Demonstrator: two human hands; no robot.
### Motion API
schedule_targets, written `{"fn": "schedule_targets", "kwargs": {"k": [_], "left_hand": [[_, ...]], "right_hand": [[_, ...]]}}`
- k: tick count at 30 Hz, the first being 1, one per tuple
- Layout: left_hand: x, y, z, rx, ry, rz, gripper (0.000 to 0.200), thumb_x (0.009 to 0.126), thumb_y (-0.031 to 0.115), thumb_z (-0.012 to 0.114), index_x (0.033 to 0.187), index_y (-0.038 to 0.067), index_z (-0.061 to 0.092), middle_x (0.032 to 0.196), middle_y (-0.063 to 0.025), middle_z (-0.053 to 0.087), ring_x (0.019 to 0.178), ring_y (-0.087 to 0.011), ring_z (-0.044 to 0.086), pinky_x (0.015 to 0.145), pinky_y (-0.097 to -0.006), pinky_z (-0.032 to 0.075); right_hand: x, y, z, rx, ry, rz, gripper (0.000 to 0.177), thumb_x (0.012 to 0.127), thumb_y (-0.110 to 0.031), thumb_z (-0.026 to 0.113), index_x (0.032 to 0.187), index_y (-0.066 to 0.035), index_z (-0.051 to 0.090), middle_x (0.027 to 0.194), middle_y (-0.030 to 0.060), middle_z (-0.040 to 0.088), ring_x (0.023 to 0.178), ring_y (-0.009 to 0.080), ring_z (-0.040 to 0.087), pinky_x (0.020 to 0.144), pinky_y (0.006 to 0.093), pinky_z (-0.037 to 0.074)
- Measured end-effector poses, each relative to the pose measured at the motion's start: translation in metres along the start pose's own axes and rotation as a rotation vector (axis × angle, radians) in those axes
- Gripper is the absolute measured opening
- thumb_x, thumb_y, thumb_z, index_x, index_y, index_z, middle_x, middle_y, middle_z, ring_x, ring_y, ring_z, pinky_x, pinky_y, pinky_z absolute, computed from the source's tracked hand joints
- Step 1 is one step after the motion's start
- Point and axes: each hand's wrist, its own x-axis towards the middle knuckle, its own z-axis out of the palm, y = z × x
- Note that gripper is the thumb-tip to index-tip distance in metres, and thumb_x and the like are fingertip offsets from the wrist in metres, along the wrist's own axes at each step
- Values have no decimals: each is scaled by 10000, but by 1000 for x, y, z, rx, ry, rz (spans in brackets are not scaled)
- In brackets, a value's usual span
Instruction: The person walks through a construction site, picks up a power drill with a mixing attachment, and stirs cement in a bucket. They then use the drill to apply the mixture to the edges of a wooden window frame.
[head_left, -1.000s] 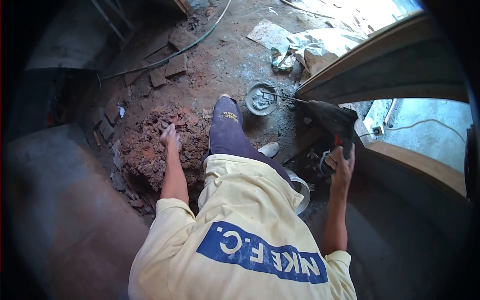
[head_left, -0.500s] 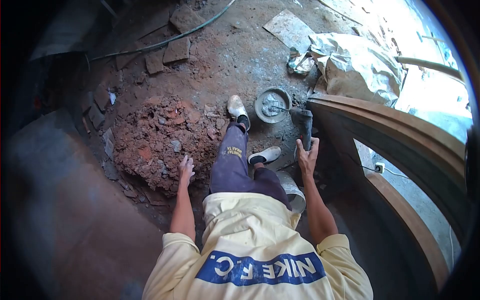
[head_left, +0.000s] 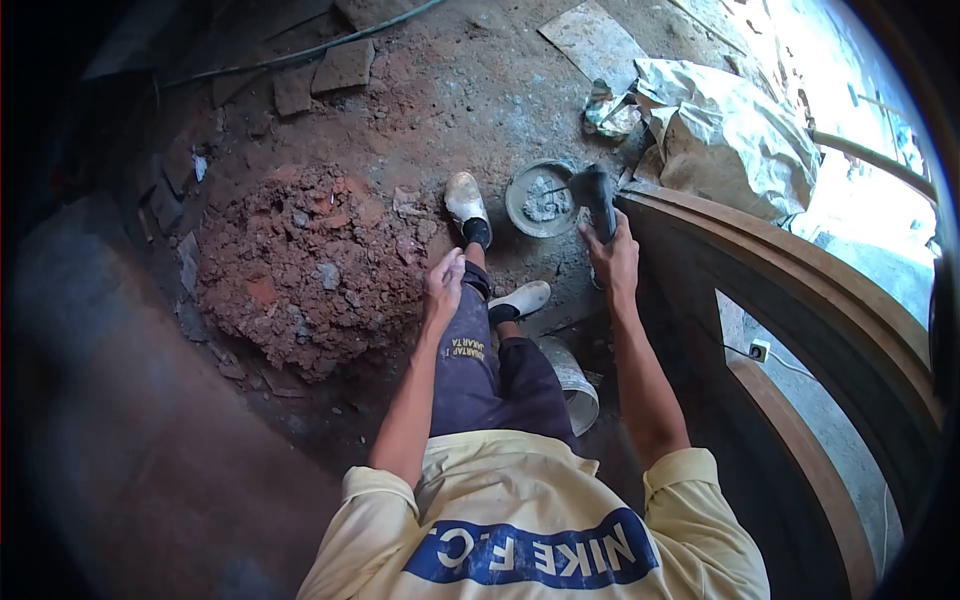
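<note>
Gripping the dark, chunky power tool by its lower end with the right hand, fingers clenched tight around it. Holding it out ahead, beyond the knuckles, at the right-hand rim of the round grey pan of wet mortar; cannot tell whether touching that rim or just clear of it. Resting the left hand on the knee of the dark blue trouser leg, fingers loose and released, grasping nothing, apart from the tool with the leg and a white shoe in between. Off to the left of that hand, near it, a heap of red-brown rubble on the dirt floor. Just right of the tool, a curved wooden frame; beyond it, a pale crumpled sack.
</note>
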Motion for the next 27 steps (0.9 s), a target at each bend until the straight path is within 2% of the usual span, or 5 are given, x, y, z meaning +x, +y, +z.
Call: {"fn": "schedule_targets", "kwargs": {"k": [10, 19, 22, 24, 27], "left_hand": [[-31, 40, 37, -920, -148, -416, 624, 1029, 440, 532, 1441, -20, 441, 1432, -169, 551, 1285, -307, 558, 1072, -465, 455], [-18, 194, 173, -353, -443, 331, 743, 1027, 286, 584, 1541, -99, 210, 1558, -288, 353, 1430, -321, 396, 1139, -389, 373], [-30, 229, 240, -83, -461, 496, 383, 1002, 301, 615, 1230, -2, 670, 1198, -199, 703, 1102, -290, 690, 911, -362, 532], [-47, 233, 279, 10, -659, 312, 385, 1003, 348, 597, 1049, -6, 741, 991, -144, 762, 1011, -221, 714, 862, -327, 534], [-84, 218, 334, -314, -1113, -329, 720, 1024, 359, 560, 1600, 104, 214, 1483, -199, 473, 1311, -381, 519, 987, -546, 495]], "right_hand": [[-2, -2, -21, -102, -215, 165, 369, 899, -333, 686, 994, 23, 706, 715, 216, 676, 677, 360, 682, 665, 421, 519], [-31, 31, -5, -64, -140, 257, 521, 809, -472, 774, 1047, -17, 684, 950, 264, 708, 940, 468, 676, 813, 502, 536], [-49, 76, 23, 208, 57, 93, 528, 817, -492, 758, 1040, -18, 698, 973, 263, 712, 951, 466, 679, 816, 511, 530], [-47, 79, 25, 120, 21, 151, 542, 815, -503, 752, 1067, -26, 703, 1020, 268, 709, 975, 456, 679, 825, 515, 523], [-46, 54, 12, -52, -144, 393, 519, 793, -531, 767, 991, -52, 732, 920, 254, 717, 943, 427, 692, 815, 508, 536]]}}
